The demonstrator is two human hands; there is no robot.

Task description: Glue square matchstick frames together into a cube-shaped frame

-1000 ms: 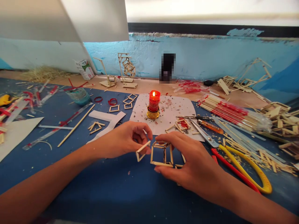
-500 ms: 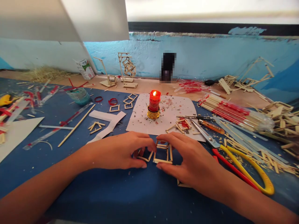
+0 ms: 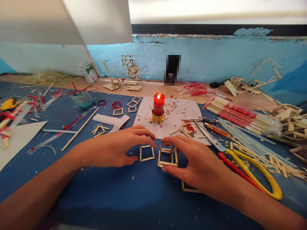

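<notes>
One flat stick square (image 3: 147,159) lies on the blue table (image 3: 107,198) just beside your left hand (image 3: 117,145), fingers parted. Your right hand (image 3: 194,159) grips a boxy stick frame (image 3: 169,164) — its right side seems partly hidden.

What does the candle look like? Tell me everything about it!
The candle is red, round and short, and looks like wax, though the red may be a cup. Its yellow flame is lit at the top. It stands upright on a shiny gold base, set on a white sheet with dark bits scattered around. Neither the left hand nor the right hand touches it.
</notes>
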